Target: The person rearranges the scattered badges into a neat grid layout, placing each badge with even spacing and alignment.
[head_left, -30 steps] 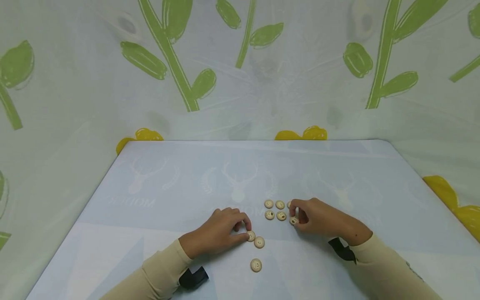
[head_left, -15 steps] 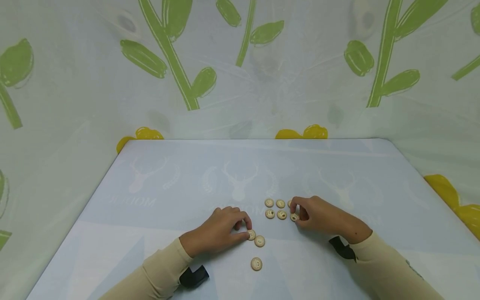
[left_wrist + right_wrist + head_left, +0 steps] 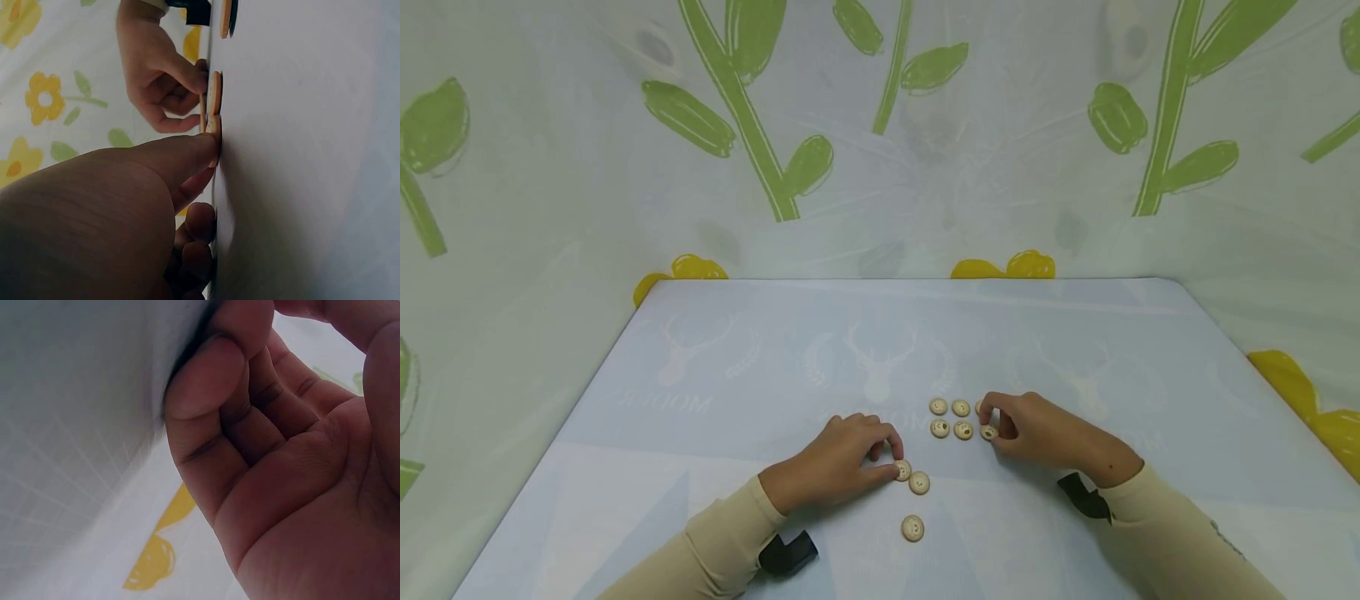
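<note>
In the head view my left hand (image 3: 844, 463) pinches a small round wooden disc (image 3: 903, 471) between thumb and index finger. A second disc (image 3: 919, 482) lies right against it, and a third disc (image 3: 913, 527) lies nearer to me. My right hand (image 3: 1041, 437) pinches another disc (image 3: 988, 432), dark-marked, at the right end of the front row. Two dark-marked discs, one of them a disc (image 3: 963, 430), stand to its left. Behind is a row of three pale discs, with the right one (image 3: 979, 407) partly hidden by the right fingers. In the right wrist view the fingers hide the held disc.
All discs lie on a table covered by a pale blue-white cloth (image 3: 760, 350) with faint deer prints. Its far edge meets a hanging curtain (image 3: 1037, 167) with green leaves and yellow flowers. Black straps sit at both wrists, such as the left strap (image 3: 787, 556).
The right hand has slid its disc slightly away from me, closer in line with the other two in the front row. The left hand and its discs have stayed in place.
</note>
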`<state>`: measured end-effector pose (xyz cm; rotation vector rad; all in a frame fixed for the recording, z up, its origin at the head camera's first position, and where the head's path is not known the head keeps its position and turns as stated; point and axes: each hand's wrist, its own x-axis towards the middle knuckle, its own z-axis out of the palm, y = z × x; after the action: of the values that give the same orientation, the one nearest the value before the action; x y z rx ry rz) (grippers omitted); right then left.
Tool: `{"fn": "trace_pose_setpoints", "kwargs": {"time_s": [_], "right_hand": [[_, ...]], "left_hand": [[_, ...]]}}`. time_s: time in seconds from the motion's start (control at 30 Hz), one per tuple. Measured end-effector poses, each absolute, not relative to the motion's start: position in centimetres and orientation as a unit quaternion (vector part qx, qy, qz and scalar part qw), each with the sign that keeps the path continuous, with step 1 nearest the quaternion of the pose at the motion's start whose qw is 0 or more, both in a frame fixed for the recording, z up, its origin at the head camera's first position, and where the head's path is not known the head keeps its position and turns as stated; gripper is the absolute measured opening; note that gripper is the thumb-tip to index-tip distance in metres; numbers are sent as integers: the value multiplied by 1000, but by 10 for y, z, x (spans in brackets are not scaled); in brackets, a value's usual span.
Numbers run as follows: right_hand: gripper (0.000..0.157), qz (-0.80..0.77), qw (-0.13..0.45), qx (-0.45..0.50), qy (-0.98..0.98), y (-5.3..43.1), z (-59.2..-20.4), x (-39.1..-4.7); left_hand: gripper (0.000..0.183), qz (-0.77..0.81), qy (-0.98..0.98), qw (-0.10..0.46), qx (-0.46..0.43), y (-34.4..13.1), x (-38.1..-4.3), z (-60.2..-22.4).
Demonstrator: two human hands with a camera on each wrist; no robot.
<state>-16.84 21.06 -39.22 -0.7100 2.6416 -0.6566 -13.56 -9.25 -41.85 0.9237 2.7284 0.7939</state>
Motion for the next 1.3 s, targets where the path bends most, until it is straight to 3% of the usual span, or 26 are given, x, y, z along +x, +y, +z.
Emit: {"fn": "trace_pose_setpoints", "kwargs": {"time_s": [1.3], "right_hand": [[23,-236,163,-247,926,208,-388,-166]], "left_hand": [[9,259,912,77,309,-92,-136,-417]]}}
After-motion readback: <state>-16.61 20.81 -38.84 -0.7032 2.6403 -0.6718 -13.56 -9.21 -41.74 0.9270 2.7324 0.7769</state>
